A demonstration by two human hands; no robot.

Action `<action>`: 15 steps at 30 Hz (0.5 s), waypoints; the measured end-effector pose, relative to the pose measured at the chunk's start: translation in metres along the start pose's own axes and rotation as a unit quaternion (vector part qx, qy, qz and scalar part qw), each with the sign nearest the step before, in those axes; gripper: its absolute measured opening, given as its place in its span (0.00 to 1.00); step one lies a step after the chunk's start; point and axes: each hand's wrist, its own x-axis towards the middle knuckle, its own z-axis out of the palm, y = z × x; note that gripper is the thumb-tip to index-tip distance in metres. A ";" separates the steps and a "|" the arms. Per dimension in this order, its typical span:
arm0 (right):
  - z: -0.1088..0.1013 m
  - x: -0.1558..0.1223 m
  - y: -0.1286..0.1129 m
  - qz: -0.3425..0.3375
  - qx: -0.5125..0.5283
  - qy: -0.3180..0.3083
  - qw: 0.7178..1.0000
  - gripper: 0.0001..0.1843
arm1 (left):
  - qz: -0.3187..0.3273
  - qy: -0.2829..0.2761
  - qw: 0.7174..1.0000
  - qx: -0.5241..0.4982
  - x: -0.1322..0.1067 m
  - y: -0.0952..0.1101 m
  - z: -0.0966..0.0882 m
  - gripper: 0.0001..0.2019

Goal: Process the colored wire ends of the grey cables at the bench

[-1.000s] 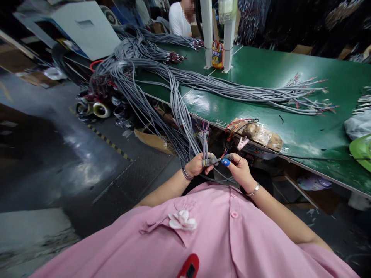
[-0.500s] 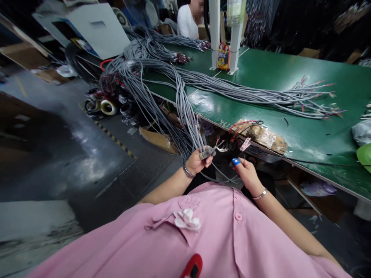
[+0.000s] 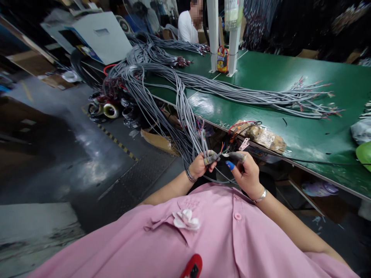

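Observation:
My left hand [image 3: 203, 163], with grey covering on its fingertips, is closed round the end of a grey cable [image 3: 215, 157]. Several thin coloured wires [image 3: 222, 149], orange, green and white among them, fan out from that end. My right hand [image 3: 246, 172] is just to the right, its index finger in a grey finger cot reaching the wire tips. Its thumb, wrapped in blue, stays apart from the index finger, and I see nothing held between them. More grey cables [image 3: 185, 112] hang over the table edge beside my left hand.
A long bundle of grey cables [image 3: 232, 92] lies across the green table [image 3: 290, 69]. Near the edge are a taped wooden block [image 3: 263, 138] and a pink clip [image 3: 244, 144]. White posts [image 3: 213, 34] rise from the table; a person in white [image 3: 187, 25] is behind.
My right hand has moved left and slightly up, bringing its index finger to the wire tips. My left hand, still gripping the cable, has shifted slightly right.

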 end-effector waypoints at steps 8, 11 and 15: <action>0.004 0.013 0.010 -0.045 -0.029 -0.049 0.997 0.19 | -0.004 0.012 0.999 0.037 -0.001 -0.007 0.004 0.21; -0.003 0.008 0.013 -0.042 0.009 -0.123 0.991 0.18 | 0.031 0.053 0.998 0.002 0.004 -0.002 -0.001 0.20; -0.011 -0.001 0.009 -0.041 0.040 -0.266 0.962 0.11 | 0.050 0.075 0.995 -0.041 0.007 0.006 -0.007 0.20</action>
